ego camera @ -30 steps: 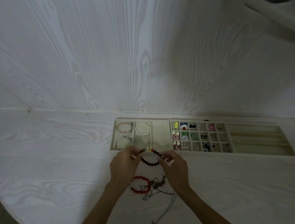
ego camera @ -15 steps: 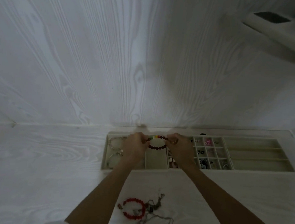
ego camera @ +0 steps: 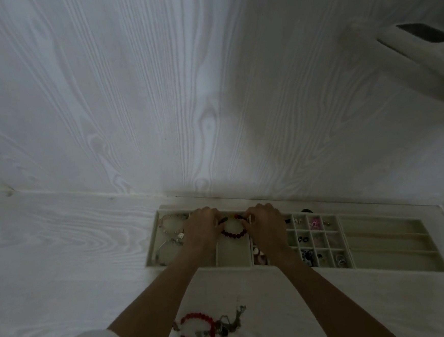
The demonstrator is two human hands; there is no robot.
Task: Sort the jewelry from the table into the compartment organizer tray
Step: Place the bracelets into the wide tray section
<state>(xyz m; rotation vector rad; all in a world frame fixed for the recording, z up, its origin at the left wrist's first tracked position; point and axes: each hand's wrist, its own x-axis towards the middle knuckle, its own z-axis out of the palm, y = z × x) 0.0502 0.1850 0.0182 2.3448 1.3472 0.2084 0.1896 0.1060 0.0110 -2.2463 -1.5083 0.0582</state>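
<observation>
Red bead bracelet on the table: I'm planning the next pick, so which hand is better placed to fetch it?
Left, probably. The red bead bracelet lies on the white table near the left forearm. Both the left hand and right hand hold the dark beaded bracelet over the beige compartment tray.

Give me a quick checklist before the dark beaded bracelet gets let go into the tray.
1. Both hands hold the dark beaded bracelet: ok, left hand and right hand pinch its two sides.
2. Bracelet over the tray, not the table: ok.
3. Target compartment free below it: ok, near part bare.
4. Bracelet resting on the compartment floor: cannot tell.
5. Neighbouring pink bracelet undisturbed in its own slot: ok.
6. Jewelry left to sort: not ok, the red bracelet and tangled chains lie on the table.
</observation>
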